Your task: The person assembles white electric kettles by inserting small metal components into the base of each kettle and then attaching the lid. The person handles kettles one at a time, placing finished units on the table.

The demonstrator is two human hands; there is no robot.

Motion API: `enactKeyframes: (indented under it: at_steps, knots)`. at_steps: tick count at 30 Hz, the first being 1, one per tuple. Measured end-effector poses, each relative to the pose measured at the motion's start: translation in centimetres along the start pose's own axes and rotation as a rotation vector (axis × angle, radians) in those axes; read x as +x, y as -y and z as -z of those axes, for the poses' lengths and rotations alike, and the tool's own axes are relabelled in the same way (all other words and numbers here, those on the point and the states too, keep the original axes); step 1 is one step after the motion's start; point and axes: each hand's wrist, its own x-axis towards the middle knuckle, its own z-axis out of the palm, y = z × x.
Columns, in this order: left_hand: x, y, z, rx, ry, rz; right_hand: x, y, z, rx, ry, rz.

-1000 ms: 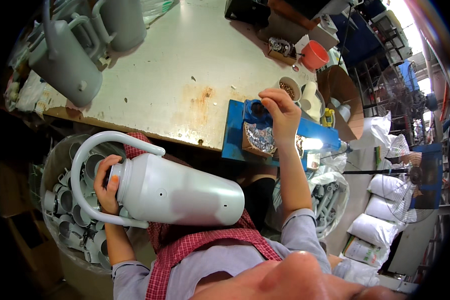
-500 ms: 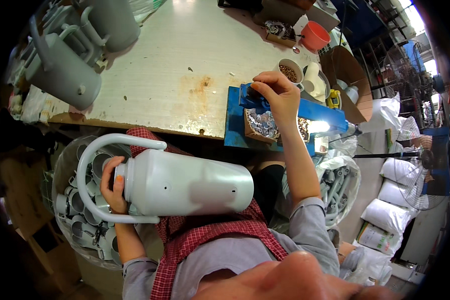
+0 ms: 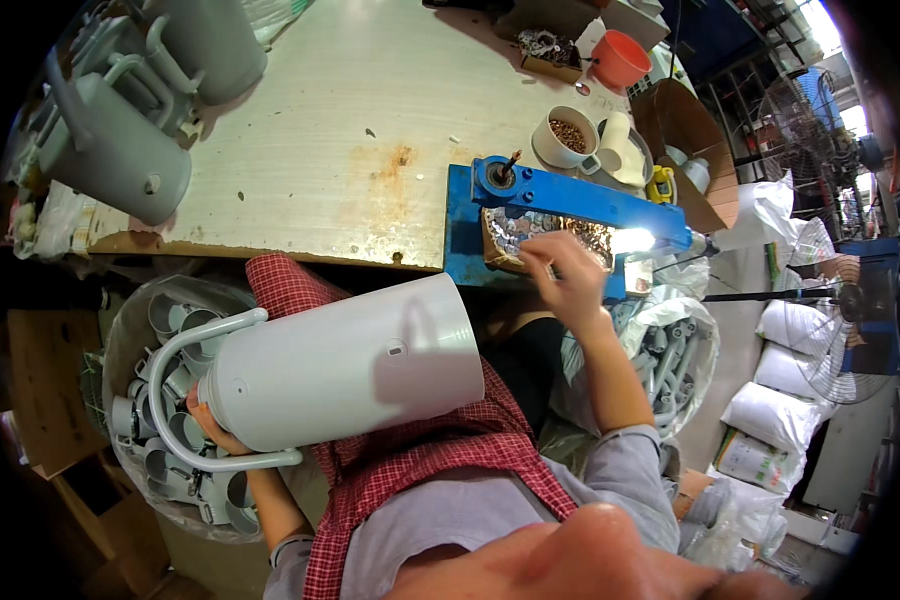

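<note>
A grey jug [image 3: 340, 370] with a large looped handle lies on its side across my lap, its base end angled up toward the table. My left hand [image 3: 215, 420] grips it at the neck, inside the loop of the handle; part of that hand is hidden behind the jug. My right hand [image 3: 575, 280] is beside the front of a cardboard box of small metal pieces [image 3: 510, 230], its fingers curled together. Whatever they may hold is too small to tell. Above the box runs a blue metal fixture arm [image 3: 600, 195], with a copper-coloured pin [image 3: 511, 163] standing in its round end.
Several grey jugs [image 3: 120, 150] stand at the table's left. A cup of brass-coloured pieces [image 3: 560, 140] and a red bowl [image 3: 620, 60] are at the right. Bags of grey handles [image 3: 670, 370] and grey cup-shaped parts [image 3: 160, 455] flank my lap. A lamp glows on the fixture.
My right hand has left the fixture's round end and come down toward me beside the box, uncovering the pin. The jug has turned, its base end rising toward the table.
</note>
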Motion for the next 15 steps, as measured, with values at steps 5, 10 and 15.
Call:
enactKeyframes:
  at_steps: [5, 10, 15]
  knots:
    - [0.5, 0.7, 2.3, 0.033, -0.108, 0.321, -0.9, -6.4, -3.4, -0.403, 0.064, -0.122]
    - [0.4, 0.2, 2.1, -0.045, -0.085, 0.419, -1.0, -7.5, -4.4, -0.405, 0.119, -0.223]
    - [0.0, -0.3, 1.1, -0.171, -0.130, 0.451, -0.3, -2.3, -1.0, -0.146, -0.083, -0.042]
